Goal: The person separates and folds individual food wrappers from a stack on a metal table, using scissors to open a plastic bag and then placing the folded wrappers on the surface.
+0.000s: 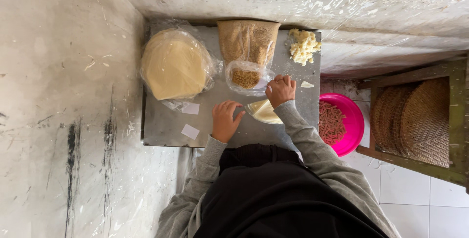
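Nearby, pink bowl (348, 120) beside right hand (280, 90), crumb bag (247, 45) ahead.

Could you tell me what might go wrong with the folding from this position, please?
The pale wrapper lies at the near edge of the metal table, so it could slip off. The right hand works close to the open bag of crumbs, which might tip. The pink bowl sits low beside the right sleeve and could be knocked.

Left bag (176, 64): clear, round pale dough stack.
Centre bag (247, 42): clear, brown crumbs.
Paper slips (190, 131): small, white.
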